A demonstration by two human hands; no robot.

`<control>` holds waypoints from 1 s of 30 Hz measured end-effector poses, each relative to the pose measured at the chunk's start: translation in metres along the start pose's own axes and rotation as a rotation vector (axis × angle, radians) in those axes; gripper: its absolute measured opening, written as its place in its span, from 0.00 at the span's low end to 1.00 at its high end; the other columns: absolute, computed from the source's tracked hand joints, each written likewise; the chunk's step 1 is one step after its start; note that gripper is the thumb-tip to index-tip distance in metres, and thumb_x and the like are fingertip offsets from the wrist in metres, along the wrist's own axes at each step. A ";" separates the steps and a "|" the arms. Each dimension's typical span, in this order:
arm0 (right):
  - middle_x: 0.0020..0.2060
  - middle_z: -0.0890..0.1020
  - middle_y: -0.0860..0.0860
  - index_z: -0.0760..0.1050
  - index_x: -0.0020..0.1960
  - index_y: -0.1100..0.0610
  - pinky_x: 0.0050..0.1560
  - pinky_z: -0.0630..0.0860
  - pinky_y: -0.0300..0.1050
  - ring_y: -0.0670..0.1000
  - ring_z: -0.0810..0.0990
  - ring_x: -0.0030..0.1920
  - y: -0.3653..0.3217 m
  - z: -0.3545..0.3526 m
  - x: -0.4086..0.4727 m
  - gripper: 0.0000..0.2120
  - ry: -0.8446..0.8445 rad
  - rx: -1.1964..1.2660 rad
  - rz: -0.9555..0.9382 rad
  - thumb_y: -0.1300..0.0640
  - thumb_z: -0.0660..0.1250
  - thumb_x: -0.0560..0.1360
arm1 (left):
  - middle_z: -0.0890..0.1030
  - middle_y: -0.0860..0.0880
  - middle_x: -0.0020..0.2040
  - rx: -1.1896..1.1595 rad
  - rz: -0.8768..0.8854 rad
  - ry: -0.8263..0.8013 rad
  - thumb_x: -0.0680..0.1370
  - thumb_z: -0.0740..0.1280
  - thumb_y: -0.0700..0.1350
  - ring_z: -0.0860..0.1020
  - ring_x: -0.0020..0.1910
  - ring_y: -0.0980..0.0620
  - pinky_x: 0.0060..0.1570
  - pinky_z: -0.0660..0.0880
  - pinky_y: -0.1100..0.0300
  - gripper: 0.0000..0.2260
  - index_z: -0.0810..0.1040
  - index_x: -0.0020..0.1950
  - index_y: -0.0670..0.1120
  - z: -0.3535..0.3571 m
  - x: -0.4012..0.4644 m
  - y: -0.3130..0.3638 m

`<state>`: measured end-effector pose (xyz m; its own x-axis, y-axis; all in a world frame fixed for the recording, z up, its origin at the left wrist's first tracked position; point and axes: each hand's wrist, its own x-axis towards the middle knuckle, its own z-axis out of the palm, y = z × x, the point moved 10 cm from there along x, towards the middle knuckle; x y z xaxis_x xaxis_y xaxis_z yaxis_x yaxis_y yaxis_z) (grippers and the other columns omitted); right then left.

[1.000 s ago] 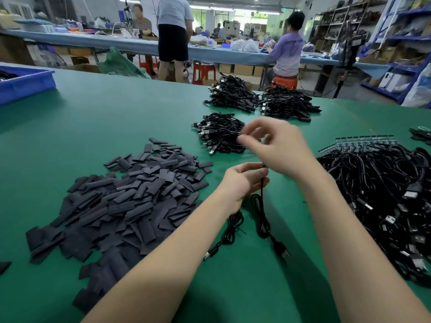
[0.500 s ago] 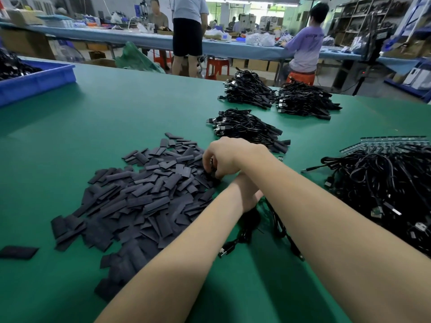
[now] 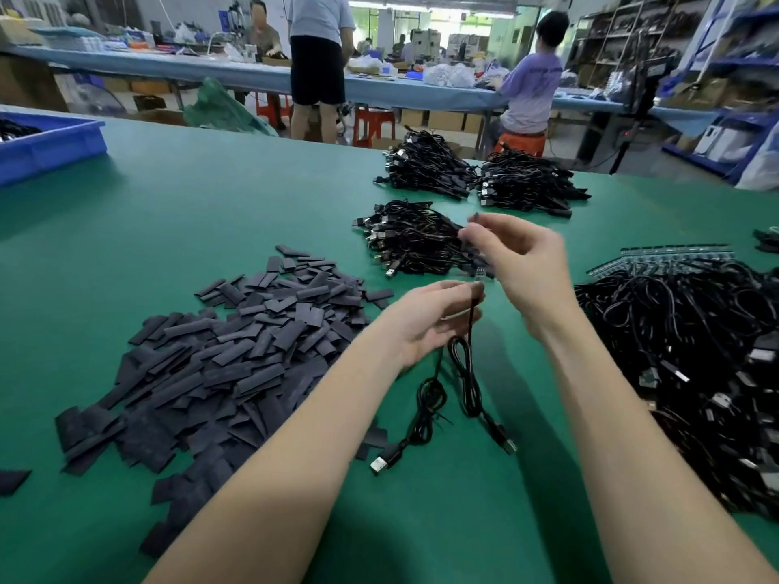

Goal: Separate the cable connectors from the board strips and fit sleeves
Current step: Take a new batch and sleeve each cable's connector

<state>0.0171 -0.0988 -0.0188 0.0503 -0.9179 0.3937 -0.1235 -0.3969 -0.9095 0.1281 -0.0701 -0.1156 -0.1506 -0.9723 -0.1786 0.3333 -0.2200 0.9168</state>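
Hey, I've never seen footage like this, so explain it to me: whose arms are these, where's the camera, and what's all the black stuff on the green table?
There is no machine here. A person wears a camera on the head, so you look down their own arms. The left hand grips a thin black cable whose USB plugs lie on the green table. The right hand is raised above it, pinching something small and dark, too blurred to name. On the left lies a pile of flat black sleeves. On the right is a heap of cables still attached to board strips. Farther back sit three cable bundles.
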 end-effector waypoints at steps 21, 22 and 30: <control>0.44 0.86 0.44 0.85 0.58 0.55 0.32 0.64 0.33 0.42 0.66 0.32 0.068 -0.023 -0.039 0.10 0.073 0.370 0.307 0.54 0.72 0.78 | 0.83 0.53 0.40 0.152 -0.027 -0.126 0.71 0.74 0.46 0.80 0.37 0.57 0.42 0.71 0.62 0.06 0.81 0.46 0.48 0.003 -0.003 -0.002; 0.47 0.87 0.45 0.85 0.57 0.54 0.31 0.64 0.32 0.43 0.66 0.32 0.068 -0.021 -0.039 0.09 0.045 0.383 0.312 0.54 0.72 0.78 | 0.83 0.54 0.39 0.166 -0.027 -0.134 0.72 0.74 0.46 0.80 0.37 0.58 0.41 0.71 0.63 0.06 0.81 0.45 0.48 0.003 -0.004 -0.001; 0.53 0.87 0.50 0.87 0.52 0.48 0.31 0.67 0.32 0.43 0.70 0.33 0.066 -0.007 -0.041 0.10 -0.270 0.446 0.366 0.49 0.76 0.71 | 0.84 0.51 0.40 0.268 0.001 -0.199 0.67 0.77 0.45 0.80 0.36 0.58 0.37 0.76 0.68 0.10 0.76 0.41 0.48 0.000 -0.008 0.013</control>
<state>-0.0003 -0.0872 -0.0946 0.3382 -0.9396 0.0524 0.2419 0.0330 -0.9697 0.1341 -0.0655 -0.1020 -0.3379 -0.9323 -0.1291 0.0804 -0.1653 0.9830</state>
